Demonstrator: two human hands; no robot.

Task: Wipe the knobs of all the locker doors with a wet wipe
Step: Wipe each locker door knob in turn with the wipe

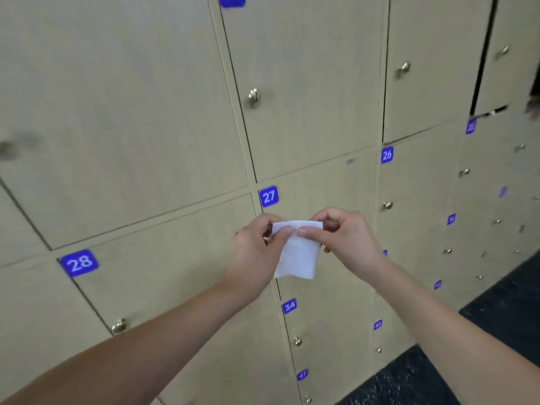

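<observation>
A small white folded wet wipe (298, 252) is held up in front of a wall of beige wood-grain locker doors (131, 97); its top edge is pinched by the left hand (257, 252) and by the right hand (347, 244), thumbs meeting near the middle, while the lower part hangs free. Blue square number labels are seen on the doors: 27 (269, 196) just above the hands, 28 (79, 263) to the left, 26 (387, 154) to the right. Round brass-coloured metal knobs (253, 96) are fixed near the door edges. A dark speckled floor (502, 302) is seen at the lower right
</observation>
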